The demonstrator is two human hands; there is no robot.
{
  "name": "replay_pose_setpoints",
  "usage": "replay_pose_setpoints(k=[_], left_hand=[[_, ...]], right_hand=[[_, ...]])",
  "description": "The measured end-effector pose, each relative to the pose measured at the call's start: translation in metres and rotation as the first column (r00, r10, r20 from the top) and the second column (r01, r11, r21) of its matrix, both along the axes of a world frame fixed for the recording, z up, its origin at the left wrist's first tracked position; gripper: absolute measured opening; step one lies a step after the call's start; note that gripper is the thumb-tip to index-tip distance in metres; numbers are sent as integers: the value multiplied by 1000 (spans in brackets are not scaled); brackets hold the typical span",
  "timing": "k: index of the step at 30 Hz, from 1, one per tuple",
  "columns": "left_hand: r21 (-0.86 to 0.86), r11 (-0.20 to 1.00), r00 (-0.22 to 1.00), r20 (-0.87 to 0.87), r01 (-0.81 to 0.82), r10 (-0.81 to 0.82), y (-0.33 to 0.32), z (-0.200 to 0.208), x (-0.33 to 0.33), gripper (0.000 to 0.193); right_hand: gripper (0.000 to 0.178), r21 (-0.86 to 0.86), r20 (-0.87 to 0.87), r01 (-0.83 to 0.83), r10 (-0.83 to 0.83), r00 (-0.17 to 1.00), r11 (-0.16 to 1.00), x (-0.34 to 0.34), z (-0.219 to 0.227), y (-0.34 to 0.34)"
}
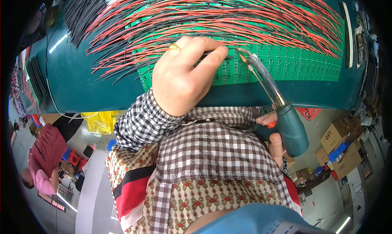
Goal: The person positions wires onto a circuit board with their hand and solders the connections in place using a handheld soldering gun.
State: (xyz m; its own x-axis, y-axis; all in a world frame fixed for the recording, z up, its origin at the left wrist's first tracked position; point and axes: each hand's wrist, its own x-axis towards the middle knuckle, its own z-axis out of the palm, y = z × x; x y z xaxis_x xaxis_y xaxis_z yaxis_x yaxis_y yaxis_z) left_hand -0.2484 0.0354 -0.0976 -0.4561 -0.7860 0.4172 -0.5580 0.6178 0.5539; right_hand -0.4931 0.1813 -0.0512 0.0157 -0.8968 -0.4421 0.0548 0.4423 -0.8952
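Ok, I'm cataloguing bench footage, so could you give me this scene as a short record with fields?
Left hand: wears a gold ring; fingers appear to pinch a thin black wire
Right hand: partly hidden, gripping a soldering gun with dark green plastic body
Gun tip: near the left fingertips
Surface: smooth dark green tabletop
On it: green circuit boards, partly under long red and black wires
Upper left: bundle of black wires
Background: yellow plastic bag, brown cardboard boxes

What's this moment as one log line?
left hand: pinching black wire; right hand: gripping soldering gun; gun tip: near left fingertips; underneath: green circuit boards
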Motion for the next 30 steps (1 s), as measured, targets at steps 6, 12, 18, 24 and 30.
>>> replay_pose_setpoints(k=[6, 12, 18, 24, 30], left_hand=[[-2, 1000, 1000, -1, 0, 0, 1, -2, 1, 33], [2, 1000, 1000, -23, -2, 2, -1, 1, 0, 32], [26, 996, 996, -39, -83, 83, 7, -3, -3, 25], [-127, 980, 984, 60, -157, 165, 15, 0, -16, 17], [-182, 968, 985, -8, -173, 175, 15, -5, -23, 14]], right_hand=[[49, -37, 9, 51, -51, 999, 998, 7, 3, 0], [86, -300, -15, 317, -337, 942, 900, 3, 0, -4], [80, -539, -85, 456, -584, 807, 708, -65, 11, -24], [65, -385, 291, 572, -492, 820, 725, -138, -8, -27], [48, -157, 275, 379, -328, 904, 912, -142, -27, -55]])
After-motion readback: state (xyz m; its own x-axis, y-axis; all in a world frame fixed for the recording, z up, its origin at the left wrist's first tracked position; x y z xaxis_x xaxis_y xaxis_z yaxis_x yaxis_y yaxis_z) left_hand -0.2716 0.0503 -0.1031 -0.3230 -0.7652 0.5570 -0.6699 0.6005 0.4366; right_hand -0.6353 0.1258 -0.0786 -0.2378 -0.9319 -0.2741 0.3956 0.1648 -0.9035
